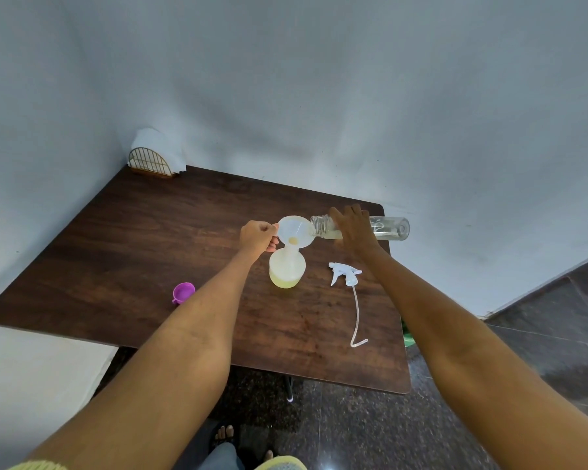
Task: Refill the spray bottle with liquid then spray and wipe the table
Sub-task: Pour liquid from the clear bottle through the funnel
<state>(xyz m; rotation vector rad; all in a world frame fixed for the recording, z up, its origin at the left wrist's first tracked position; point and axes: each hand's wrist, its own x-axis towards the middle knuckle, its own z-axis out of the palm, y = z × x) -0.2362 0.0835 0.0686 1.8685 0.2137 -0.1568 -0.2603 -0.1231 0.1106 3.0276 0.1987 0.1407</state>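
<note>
Liquid is poured from a clear bottle [387, 228], tipped by the right hand [352, 228], into a funnel [294, 230] pinched steady by the left hand [258, 235] on the spray bottle [287, 268] mid-bench [116, 239].

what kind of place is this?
Probably a plain indoor room at home or in a small eatery, not a lab: a dark wood-grain table pushed into a corner of bare pale walls, a wire napkin holder with white napkins at its far corner, and a dark speckled stone floor.

purple cap [183, 292] on table, dark speckled floor [370, 432]
</note>
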